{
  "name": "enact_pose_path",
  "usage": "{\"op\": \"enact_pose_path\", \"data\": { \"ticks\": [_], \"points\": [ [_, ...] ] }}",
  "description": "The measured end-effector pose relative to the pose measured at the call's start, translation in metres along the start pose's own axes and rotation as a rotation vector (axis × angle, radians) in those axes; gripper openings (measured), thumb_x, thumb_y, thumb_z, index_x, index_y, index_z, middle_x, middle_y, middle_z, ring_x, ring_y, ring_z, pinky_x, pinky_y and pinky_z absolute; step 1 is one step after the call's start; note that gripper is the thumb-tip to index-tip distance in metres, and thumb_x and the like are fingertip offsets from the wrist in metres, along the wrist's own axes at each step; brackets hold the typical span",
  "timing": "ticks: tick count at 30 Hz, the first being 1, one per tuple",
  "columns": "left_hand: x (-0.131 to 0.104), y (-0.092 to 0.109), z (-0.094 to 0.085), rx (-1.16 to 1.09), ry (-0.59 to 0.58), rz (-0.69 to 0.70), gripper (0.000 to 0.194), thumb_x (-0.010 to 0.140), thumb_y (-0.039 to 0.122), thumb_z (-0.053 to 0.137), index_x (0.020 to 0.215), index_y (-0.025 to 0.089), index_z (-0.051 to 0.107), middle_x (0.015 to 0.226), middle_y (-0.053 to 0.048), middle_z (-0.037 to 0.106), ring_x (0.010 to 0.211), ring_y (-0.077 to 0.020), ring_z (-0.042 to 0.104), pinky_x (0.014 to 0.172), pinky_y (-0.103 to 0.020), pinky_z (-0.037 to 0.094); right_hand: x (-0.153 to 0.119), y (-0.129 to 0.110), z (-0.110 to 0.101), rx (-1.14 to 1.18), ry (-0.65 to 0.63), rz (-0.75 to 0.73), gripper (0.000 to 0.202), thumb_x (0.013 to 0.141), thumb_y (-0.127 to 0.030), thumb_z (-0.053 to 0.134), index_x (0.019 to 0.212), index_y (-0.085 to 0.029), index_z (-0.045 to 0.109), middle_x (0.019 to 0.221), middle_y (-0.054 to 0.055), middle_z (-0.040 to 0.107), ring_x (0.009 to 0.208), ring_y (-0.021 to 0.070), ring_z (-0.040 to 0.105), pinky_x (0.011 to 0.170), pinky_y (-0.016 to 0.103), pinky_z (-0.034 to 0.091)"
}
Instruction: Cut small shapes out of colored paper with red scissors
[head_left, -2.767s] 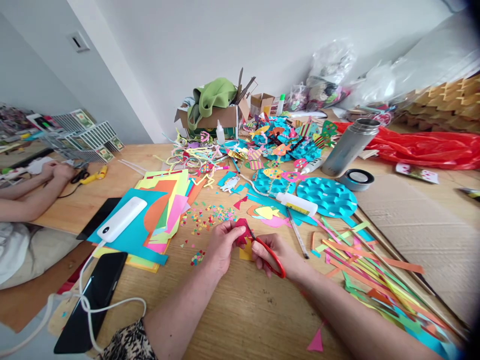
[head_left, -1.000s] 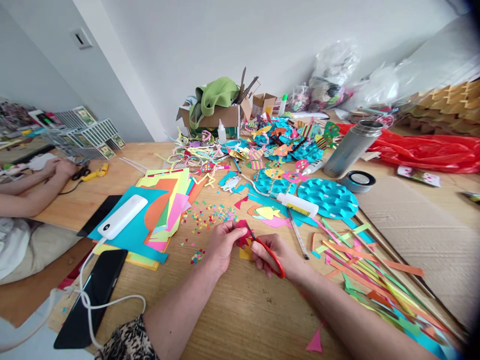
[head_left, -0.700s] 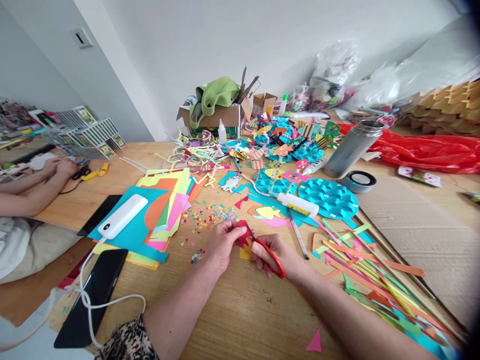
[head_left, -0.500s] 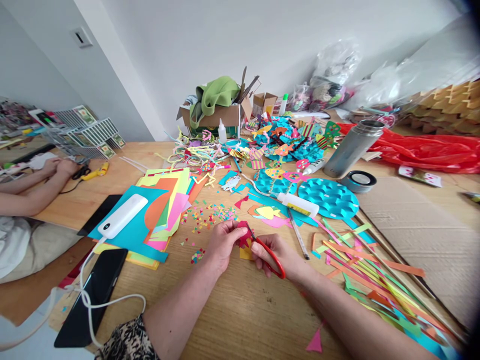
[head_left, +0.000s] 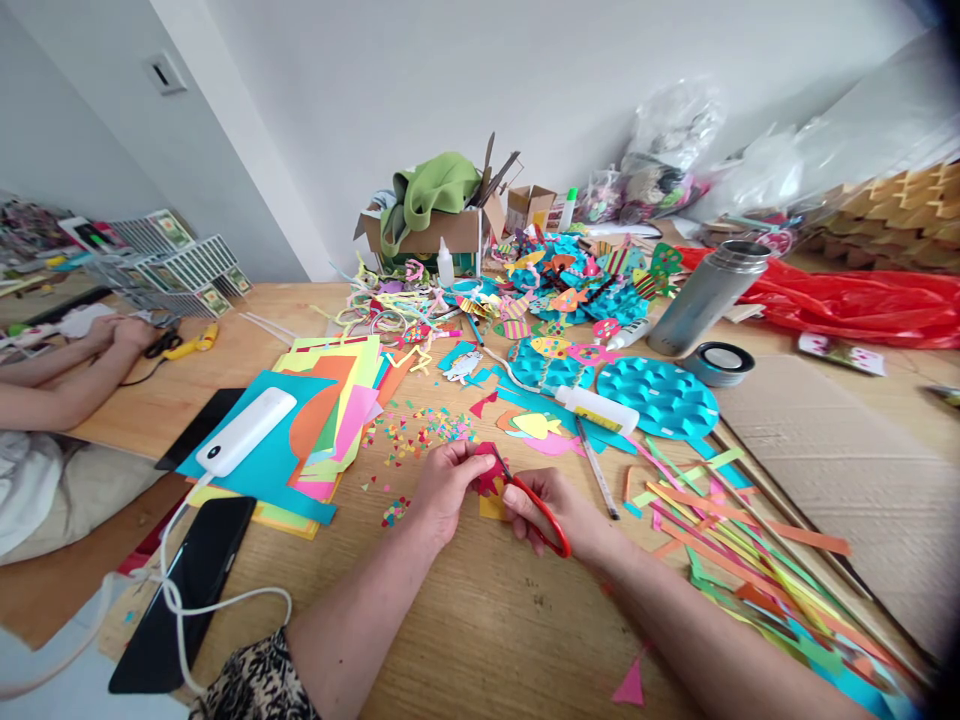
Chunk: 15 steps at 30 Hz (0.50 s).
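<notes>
Between the thumb and fingers of my left hand [head_left: 444,490] is a small piece of red paper [head_left: 488,458]. My right hand [head_left: 551,505] grips red-handled scissors [head_left: 551,522], whose blades meet the red paper's edge. Just under the red piece shows a bit of yellow-orange paper [head_left: 493,507]; whether it is held or lies on the table I cannot tell. Tiny coloured paper bits [head_left: 427,430] are scattered beyond my left hand. A yellow paper fish shape [head_left: 537,426], a white glue bottle [head_left: 598,409] and a pen [head_left: 598,470] lie beyond my right hand.
Coloured paper sheets [head_left: 300,490] bear a white power bank [head_left: 247,432], with a black phone [head_left: 184,600] in front. Paper strips [head_left: 750,530] and cardboard [head_left: 840,470] lie right. A steel flask [head_left: 705,297] stands behind. Another person's forearms [head_left: 82,375] rest at left.
</notes>
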<state>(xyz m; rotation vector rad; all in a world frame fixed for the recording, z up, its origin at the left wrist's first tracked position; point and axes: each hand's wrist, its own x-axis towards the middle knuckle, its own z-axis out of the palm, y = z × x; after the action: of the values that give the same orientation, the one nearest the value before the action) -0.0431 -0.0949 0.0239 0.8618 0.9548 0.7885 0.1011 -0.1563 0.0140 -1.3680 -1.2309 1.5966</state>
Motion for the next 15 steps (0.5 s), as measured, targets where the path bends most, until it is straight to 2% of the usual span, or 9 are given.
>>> {"op": "enact_pose_path", "data": {
  "ticks": [8,15],
  "points": [
    [0.0012,0.0,0.0,-0.014,0.051,0.01,0.021,0.055,0.028,0.079,0.064,0.015,0.065,0.058,0.001,0.062,0.053,-0.0091,0.051,0.054,-0.022,0.037,0.0001,0.0001,0.0013,0.006,0.005,0.012,0.063,0.064,-0.078,0.064,0.061,-0.016,0.051,0.049,-0.001,0.056,0.033,0.0061,0.047,0.032,0.016,0.03],
    [0.0007,-0.0013,-0.0016,0.0,0.007,0.017,0.018,0.057,0.027,0.077,0.062,0.015,0.065,0.058,0.001,0.062,0.053,-0.0089,0.05,0.055,-0.022,0.038,0.0001,-0.0024,0.0001,-0.014,-0.009,0.0,0.062,0.067,-0.076,0.062,0.061,-0.016,0.051,0.051,-0.001,0.056,0.035,0.0065,0.049,0.033,0.016,0.032]
  ]
}}
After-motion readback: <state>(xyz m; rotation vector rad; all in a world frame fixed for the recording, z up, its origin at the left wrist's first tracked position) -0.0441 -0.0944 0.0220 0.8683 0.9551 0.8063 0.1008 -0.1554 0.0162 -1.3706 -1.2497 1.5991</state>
